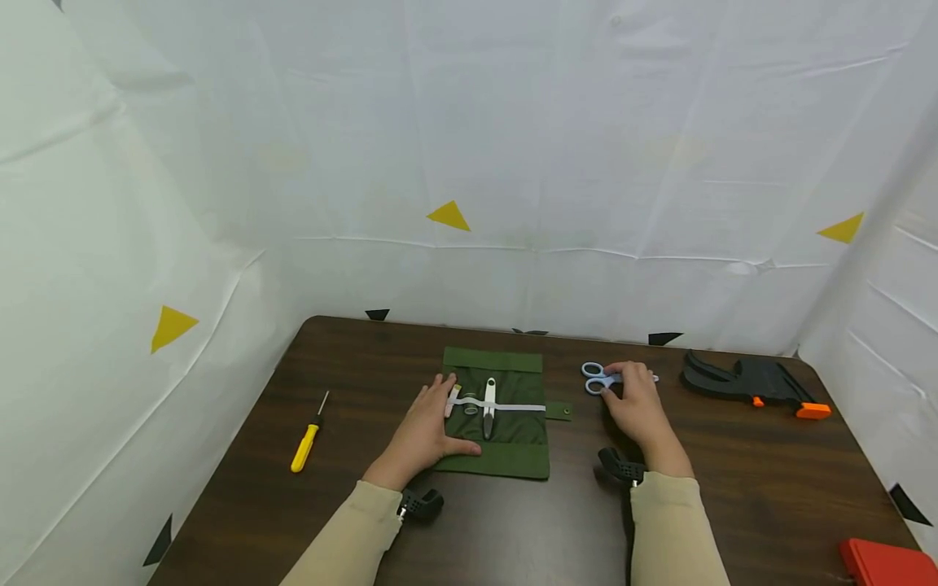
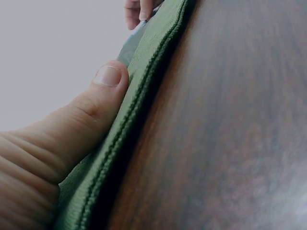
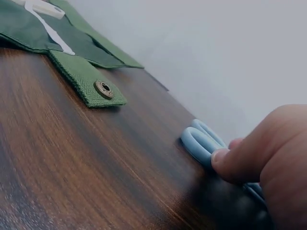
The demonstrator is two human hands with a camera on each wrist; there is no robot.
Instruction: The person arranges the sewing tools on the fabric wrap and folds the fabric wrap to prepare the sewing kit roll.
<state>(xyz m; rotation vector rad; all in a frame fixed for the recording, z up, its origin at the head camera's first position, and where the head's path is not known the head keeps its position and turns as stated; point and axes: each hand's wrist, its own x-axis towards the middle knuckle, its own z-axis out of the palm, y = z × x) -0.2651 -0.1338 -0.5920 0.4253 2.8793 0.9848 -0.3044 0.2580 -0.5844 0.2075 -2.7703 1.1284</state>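
Observation:
A green cloth tool roll (image 1: 513, 464) lies unfolded on the table. Across its middle runs a white elastic band (image 1: 523, 408), which holds a slim white-and-grey tool (image 1: 489, 397), a small round item and a narrow pale piece. My left hand (image 1: 419, 431) rests on the roll's left side with thumb and fingers spread; in the left wrist view its thumb (image 2: 103, 91) presses near the stitched edge. To the right of the roll, my right hand (image 1: 637, 411) pinches a pair of light blue scissors (image 3: 199, 146) between thumb and fingers. Their handle loops point left, and the hand covers most of the blades.
A yellow-handled screwdriver (image 1: 305, 448) lies at the left. Toward the right edge is a black clamp (image 1: 747, 381) with orange parts, and a red case (image 1: 890, 561) sits at the near right corner. The roll's snap tab (image 3: 79, 74) points toward the scissors. White sheeting surrounds the table.

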